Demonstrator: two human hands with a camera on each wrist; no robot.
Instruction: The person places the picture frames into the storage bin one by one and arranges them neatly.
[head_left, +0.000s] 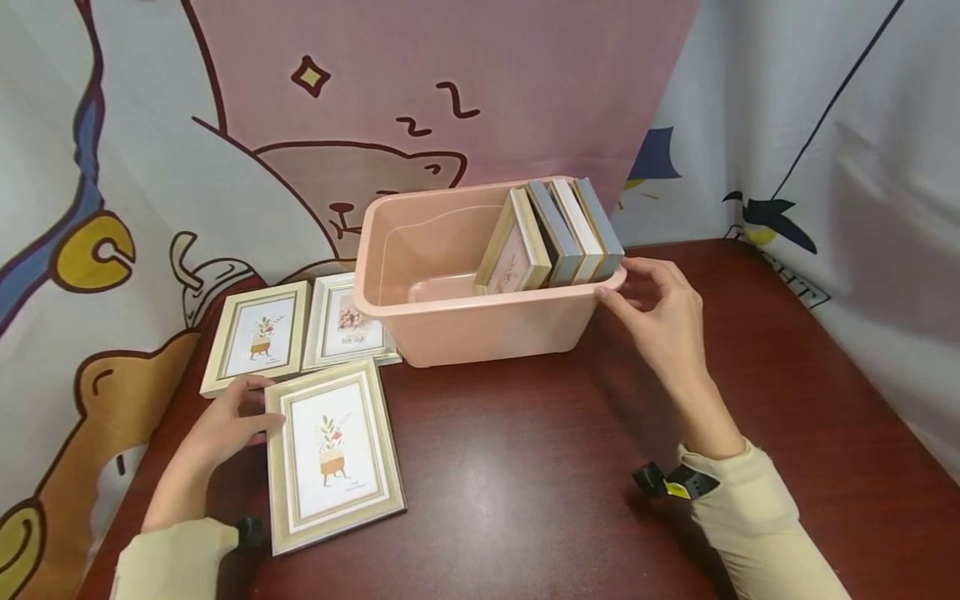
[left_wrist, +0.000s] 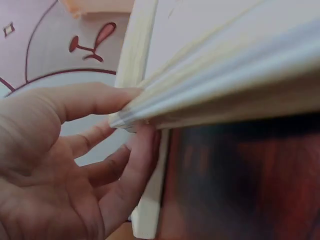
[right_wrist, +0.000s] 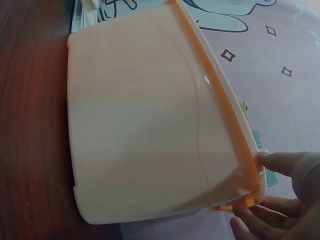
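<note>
My left hand (head_left: 223, 427) pinches a cream picture frame (head_left: 333, 454) at its upper left corner. The frame has a potted plant print and lies face up, tilted over the table's near left side. In the left wrist view, the thumb (left_wrist: 107, 100) is on top of the border and the fingers are underneath. At the right end of a pink plastic bin (head_left: 487, 329), my right hand (head_left: 667, 321) grips the rim at the near corner. Several picture frames stand on edge in the bin's right half; a cream frame (head_left: 517, 246) is the leftmost, beside grey-blue and white ones.
Left of the bin, another cream frame (head_left: 255, 337) with a plant print lies face up. Beside it, a silvery white frame (head_left: 348, 325) with a flower print is partly hidden by the bin. A cartoon-printed cloth (head_left: 570, 92) hangs behind the dark red wooden table (head_left: 525, 483).
</note>
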